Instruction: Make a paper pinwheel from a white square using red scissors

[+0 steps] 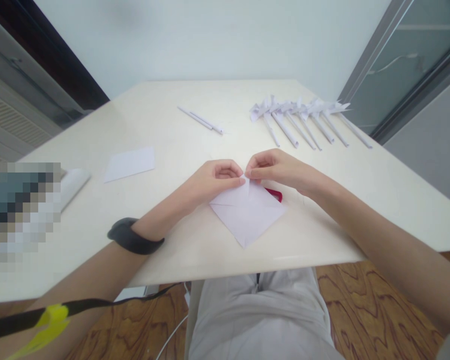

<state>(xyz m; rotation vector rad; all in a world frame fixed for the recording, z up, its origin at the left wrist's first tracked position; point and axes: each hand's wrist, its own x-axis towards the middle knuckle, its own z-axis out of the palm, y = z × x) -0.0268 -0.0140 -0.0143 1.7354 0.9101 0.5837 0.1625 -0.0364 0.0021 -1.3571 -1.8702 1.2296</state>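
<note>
As the left hand and right hand pinch the top flaps of the white paper, by the near edge of the table, a fold seems half done; the flaps need lining up.

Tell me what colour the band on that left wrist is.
Black. The wristband shows best in the head view.

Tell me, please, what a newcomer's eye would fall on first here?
At the middle of the cream table, the left hand and right hand pinch the top folds of a folded white paper, with a red object peeking from under its right edge. At the far right lies a row of paper figures on rolled stems.
</note>
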